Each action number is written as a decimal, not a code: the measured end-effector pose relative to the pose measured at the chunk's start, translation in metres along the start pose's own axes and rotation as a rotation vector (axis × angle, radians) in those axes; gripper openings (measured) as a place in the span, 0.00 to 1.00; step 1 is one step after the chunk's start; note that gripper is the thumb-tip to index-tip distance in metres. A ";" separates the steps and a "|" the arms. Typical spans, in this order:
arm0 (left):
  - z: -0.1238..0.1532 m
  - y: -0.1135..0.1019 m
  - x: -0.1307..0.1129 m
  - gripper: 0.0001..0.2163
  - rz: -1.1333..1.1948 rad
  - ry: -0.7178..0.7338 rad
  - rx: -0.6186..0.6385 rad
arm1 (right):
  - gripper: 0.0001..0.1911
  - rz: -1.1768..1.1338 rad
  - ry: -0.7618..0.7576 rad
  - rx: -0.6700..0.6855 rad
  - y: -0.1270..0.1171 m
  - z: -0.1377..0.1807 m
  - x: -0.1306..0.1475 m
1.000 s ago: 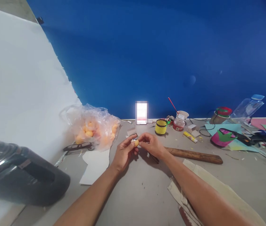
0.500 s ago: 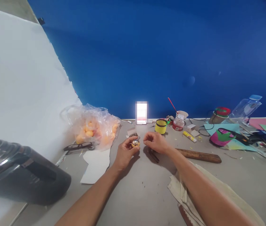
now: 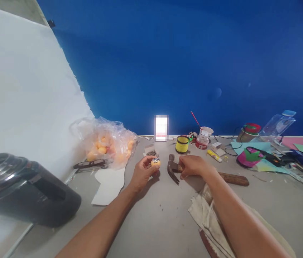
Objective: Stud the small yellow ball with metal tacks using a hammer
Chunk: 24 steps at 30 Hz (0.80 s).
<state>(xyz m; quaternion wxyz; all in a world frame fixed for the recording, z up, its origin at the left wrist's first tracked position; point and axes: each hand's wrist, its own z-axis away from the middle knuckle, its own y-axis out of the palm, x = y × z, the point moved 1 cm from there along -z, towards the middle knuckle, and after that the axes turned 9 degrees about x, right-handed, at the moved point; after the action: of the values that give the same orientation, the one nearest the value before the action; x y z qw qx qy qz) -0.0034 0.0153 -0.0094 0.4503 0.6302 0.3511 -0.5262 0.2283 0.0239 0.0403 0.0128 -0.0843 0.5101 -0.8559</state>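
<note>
My left hand (image 3: 142, 173) pinches a small yellow-orange ball (image 3: 155, 163) between thumb and fingers. The ball's top is covered with shiny metallic pieces, too small to make out singly. My right hand (image 3: 194, 166) is over the wooden handle of a claw hammer (image 3: 172, 167), its fingers curled round the handle close to the head. The hammer lies on the table, with its dark metal head to the left of that hand. Part of the handle is hidden behind my fingers and wrist. Just behind the ball stands a small open box (image 3: 150, 152) of tiny metal pieces.
On the left are a large dark bottle (image 3: 28, 190), glasses (image 3: 89, 164), white paper (image 3: 110, 184) and a plastic bag (image 3: 108, 143) of orange balls. A yellow cup (image 3: 182, 144), glue stick (image 3: 214, 156) and coloured papers lie to the right. A cloth (image 3: 207, 211) lies under my right forearm.
My right hand has moved away from the ball, rightward onto the hammer handle, uncovering the hammer head. The left hand keeps hold of the ball, now turned slightly.
</note>
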 end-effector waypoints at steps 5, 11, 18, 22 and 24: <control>-0.001 -0.001 0.003 0.25 0.051 -0.001 -0.001 | 0.15 -0.036 -0.041 -0.009 -0.003 0.005 -0.002; -0.001 -0.002 0.001 0.23 -0.061 -0.029 -0.050 | 0.09 -0.288 -0.208 -0.119 -0.016 0.018 0.010; -0.001 0.001 -0.001 0.13 -0.099 -0.051 -0.048 | 0.12 -0.356 -0.352 -0.430 -0.025 0.040 0.045; 0.000 0.001 -0.001 0.15 -0.081 -0.049 -0.033 | 0.11 -0.237 -0.290 -0.439 -0.020 0.037 0.048; 0.000 0.000 0.000 0.17 -0.083 -0.066 -0.047 | 0.12 -0.214 -0.255 -0.475 -0.018 0.034 0.046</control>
<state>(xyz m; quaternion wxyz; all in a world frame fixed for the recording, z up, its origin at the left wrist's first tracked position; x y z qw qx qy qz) -0.0030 0.0153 -0.0088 0.4542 0.5866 0.3743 -0.5564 0.1899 -0.0020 0.0783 -0.0337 -0.2451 0.6787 -0.6915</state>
